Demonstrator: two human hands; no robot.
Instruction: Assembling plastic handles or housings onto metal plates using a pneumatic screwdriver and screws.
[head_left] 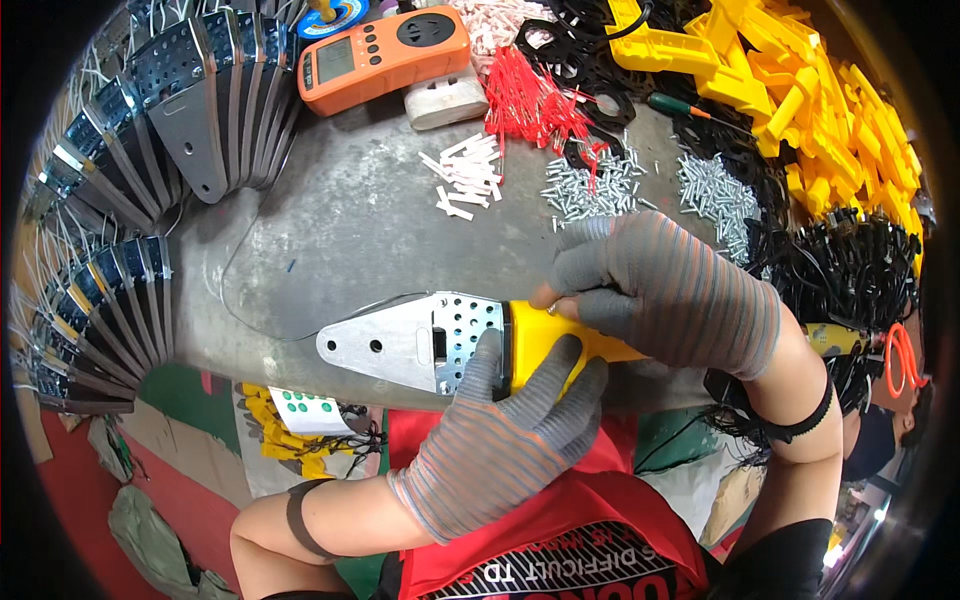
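Note:
A tapered, iron-shaped grey metal plate (385, 345) with a perforated end lies at the table's near edge. Joined to its right end is a yellow plastic part (531, 322). My left hand (500, 440), in a striped grey glove, holds this assembly from the near side, fingers across the perforated metal and the yellow plastic. Over the yellow part, my gloved right hand (665, 290) pinches a small silver screw (553, 309) between thumb and forefinger. Part of the yellow plastic is hidden beneath my right hand.
Behind lie screw piles (595, 185), white sleeves (467, 175) and red wired parts (535, 105). An orange meter (385, 58) stands at the back. Metal plates (215, 120) are stacked left; yellow plastic parts (800, 90) and black cords (840, 260) fill the right. A screwdriver (675, 105) lies among them.

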